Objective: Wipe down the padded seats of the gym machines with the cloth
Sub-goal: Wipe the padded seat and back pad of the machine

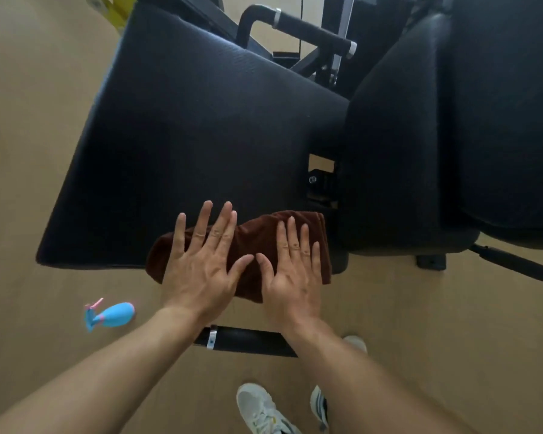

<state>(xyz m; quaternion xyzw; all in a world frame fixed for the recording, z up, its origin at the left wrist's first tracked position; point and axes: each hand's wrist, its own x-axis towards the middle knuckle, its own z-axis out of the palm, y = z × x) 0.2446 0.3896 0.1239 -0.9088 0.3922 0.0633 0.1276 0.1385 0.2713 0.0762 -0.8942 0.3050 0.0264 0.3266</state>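
A dark brown cloth (257,233) lies bunched on the near edge of a large black padded seat (182,130), partly hanging over that edge. My left hand (201,261) presses flat on the cloth's left part, fingers spread. My right hand (295,270) lies flat on its right part, fingers apart. Both thumbs nearly touch in the middle. A second black pad, the backrest (436,136), stands to the right of the seat.
A blue spray bottle with a pink trigger (110,314) lies on the tan floor at the left. A black machine handle (248,339) runs below my wrists, another handle (311,29) at the top. My shoes (264,408) are at the bottom.
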